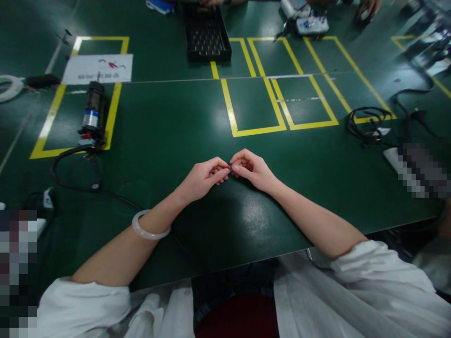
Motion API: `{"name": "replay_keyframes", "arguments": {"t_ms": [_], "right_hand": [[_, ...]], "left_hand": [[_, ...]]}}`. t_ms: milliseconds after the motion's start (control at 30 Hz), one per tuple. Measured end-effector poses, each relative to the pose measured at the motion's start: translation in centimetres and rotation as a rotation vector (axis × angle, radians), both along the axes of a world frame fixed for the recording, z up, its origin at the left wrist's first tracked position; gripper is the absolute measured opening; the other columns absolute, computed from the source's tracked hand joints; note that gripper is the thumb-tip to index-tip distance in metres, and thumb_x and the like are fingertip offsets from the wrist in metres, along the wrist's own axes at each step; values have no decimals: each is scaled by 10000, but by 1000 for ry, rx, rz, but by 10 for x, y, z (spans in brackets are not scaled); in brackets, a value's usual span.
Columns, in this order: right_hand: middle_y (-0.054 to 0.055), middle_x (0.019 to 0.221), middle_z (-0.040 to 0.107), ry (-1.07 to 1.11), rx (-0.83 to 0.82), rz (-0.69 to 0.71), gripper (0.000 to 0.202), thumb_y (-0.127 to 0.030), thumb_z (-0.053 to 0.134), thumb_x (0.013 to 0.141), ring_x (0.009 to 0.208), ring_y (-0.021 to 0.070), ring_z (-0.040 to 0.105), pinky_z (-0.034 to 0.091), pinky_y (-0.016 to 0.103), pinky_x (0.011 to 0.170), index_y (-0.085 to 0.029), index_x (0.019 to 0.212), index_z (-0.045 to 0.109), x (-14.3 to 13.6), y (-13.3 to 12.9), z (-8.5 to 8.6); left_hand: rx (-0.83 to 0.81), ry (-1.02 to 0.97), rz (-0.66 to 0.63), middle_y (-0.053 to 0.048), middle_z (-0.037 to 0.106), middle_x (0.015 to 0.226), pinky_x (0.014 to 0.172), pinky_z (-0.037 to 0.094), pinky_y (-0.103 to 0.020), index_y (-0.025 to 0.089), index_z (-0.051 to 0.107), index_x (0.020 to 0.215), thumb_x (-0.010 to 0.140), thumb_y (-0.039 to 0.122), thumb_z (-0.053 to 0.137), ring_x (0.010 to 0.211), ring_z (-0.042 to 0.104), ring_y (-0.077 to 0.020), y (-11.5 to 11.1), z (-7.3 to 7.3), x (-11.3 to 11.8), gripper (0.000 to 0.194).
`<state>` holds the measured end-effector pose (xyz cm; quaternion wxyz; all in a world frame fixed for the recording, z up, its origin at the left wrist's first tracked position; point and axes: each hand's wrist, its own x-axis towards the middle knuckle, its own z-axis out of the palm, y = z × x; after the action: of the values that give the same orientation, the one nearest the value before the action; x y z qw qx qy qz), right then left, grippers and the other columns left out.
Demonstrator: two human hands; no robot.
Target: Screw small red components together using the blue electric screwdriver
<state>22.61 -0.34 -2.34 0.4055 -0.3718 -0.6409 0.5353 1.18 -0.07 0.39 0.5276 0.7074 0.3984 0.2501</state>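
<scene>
My left hand (207, 176) and my right hand (253, 170) meet above the near middle of the green table. Between their fingertips is a tiny part (230, 167), dark with a bit of red, too small to name. Thumb and index finger of each hand pinch it from either side, and the other fingers curl in. The fingers cover most of the part. A pale bangle (150, 231) sits on my left forearm.
A black electric screwdriver-like tool (93, 110) with a cable lies left, beside a white label sheet (98, 69). A black perforated tray (207, 35) stands at the back. Coiled black cable (366, 124) lies right. Yellow tape outlines (260, 132) mark the green table (169, 117). Other people's hands (369, 9) show at the far edge.
</scene>
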Motion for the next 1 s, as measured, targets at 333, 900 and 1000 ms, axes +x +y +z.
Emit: {"name": "replay_keyframes", "arguments": {"t_ms": [333, 900, 1000], "right_hand": [[-11, 822, 635, -50, 134, 2, 192, -332, 716, 894, 684, 113, 584, 472, 259, 642, -196, 982, 613, 1, 1, -1], [13, 911, 676, -211, 326, -23, 114, -202, 692, 891, 753, 131, 617, 491, 279, 710, -189, 996, 646, 3, -1, 4], [0, 858, 660, -206, 284, -44, 130, -214, 692, 890, 723, 128, 605, 483, 276, 689, -190, 1008, 644, 3, -1, 4]], "left_hand": [[181, 58, 96, -53, 697, 969, 731, 540, -246, 159, 660, 1054, 926, 408, 695, 831, 655, -159, -1, -5, -2, 281], [217, 65, 40, -52, 702, 986, 754, 568, -277, 169, 632, 1045, 927, 382, 688, 839, 688, -166, 2, -4, -3, 250], [222, 120, 9, -78, 718, 1030, 803, 578, -315, 168, 642, 1130, 915, 436, 700, 892, 705, -200, 14, 4, -15, 349]]}}
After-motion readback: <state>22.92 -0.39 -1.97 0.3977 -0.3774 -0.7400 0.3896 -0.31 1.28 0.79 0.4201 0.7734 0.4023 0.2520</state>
